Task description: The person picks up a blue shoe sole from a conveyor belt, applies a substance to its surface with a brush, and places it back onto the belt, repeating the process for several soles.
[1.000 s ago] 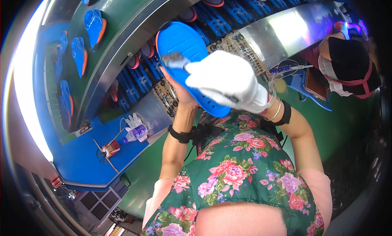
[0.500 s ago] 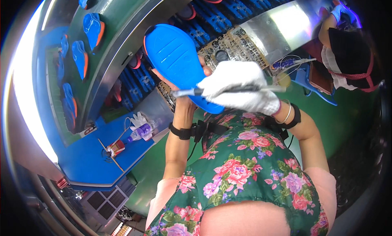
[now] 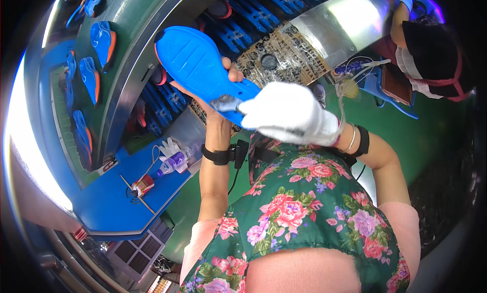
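Observation:
A blue shoe sole (image 3: 188, 62) is held up at a slant in my left hand (image 3: 208, 109), its ribbed face toward me. The bare fingers wrap round its narrow middle and curl over the right edge. My right hand (image 3: 294, 113), in a white glove, is closed on a small brush (image 3: 225, 102). The brush's greyish tip lies over the lower part of the sole, near its edge; whether it presses on the surface I cannot tell. The glove covers the sole's lower end and most of the brush handle.
Blue soles with orange edges (image 3: 103, 42) lie on a green belt (image 3: 127, 14) at the left. Blue racks (image 3: 258, 14) line the far side, beside a plastic-covered board (image 3: 289, 49). A bottle (image 3: 172, 162) lies on a blue table (image 3: 114, 199). Another person (image 3: 431, 65) works at far right.
The sole and both hands have shifted left. The brush has swung from lying across the sole's edge to pointing onto the sole's lower part, and its handle is now mostly hidden.

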Available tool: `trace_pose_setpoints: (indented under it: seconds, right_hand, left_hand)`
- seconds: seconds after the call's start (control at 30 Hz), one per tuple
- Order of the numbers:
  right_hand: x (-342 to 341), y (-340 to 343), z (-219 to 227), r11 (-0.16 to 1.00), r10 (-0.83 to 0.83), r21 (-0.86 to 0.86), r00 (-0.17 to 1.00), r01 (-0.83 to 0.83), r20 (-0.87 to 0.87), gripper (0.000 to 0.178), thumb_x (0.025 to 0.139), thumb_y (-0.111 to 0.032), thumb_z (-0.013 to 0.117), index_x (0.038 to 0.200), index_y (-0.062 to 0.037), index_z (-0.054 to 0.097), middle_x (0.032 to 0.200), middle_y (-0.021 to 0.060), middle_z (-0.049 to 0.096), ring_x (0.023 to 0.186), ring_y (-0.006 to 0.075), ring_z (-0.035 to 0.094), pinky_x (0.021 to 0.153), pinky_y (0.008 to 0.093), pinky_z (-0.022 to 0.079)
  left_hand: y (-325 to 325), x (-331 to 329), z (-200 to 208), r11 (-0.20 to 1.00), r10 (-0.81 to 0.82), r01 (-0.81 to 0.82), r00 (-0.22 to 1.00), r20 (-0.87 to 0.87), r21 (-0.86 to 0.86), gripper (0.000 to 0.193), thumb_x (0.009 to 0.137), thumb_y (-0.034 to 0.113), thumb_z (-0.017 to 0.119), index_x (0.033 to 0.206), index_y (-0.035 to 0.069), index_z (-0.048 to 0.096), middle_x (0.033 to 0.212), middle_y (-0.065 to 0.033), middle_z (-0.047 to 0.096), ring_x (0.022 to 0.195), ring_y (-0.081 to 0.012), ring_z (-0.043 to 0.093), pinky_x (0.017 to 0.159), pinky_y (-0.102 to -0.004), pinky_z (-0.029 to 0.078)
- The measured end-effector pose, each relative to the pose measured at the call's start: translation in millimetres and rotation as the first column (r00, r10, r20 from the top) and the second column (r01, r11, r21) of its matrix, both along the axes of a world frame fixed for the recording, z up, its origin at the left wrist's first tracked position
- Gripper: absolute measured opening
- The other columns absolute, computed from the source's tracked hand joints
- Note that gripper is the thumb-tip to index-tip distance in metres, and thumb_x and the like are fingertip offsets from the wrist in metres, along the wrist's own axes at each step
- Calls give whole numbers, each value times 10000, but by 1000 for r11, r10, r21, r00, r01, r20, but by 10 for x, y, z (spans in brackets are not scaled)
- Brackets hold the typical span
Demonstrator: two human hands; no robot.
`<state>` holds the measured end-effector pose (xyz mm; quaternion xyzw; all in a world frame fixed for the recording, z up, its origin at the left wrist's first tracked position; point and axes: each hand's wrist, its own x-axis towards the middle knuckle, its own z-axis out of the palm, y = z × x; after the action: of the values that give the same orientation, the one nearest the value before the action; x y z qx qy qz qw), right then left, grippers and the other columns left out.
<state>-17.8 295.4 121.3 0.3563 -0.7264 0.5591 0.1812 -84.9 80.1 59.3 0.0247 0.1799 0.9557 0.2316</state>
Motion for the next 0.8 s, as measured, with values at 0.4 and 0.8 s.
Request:
trace_pose_setpoints:
  seconds: [0.4,0.8]
  right_hand:
    - [151,32,-5,962,271,9,958,-273,90,313,773,-63,818,1077,-116,771,1088,78,762,874,268,709,762,370,581]
    - [-42,36,-48,931,363,-2,922,-366,134,267,774,-85,807,1039,-109,780,1093,100,755,889,276,713,758,372,575]
  left_hand:
    - [-31,-74,86,999,-33,33,999,21,-5,1162,720,1006,400,1340,28,503,1008,-183,633,754,-291,621,692,-441,539]
    - [-203,-321,23,892,-416,421,907,69,-165,1205,778,969,304,1516,23,419,1164,-279,662,891,-405,727,734,-492,632]
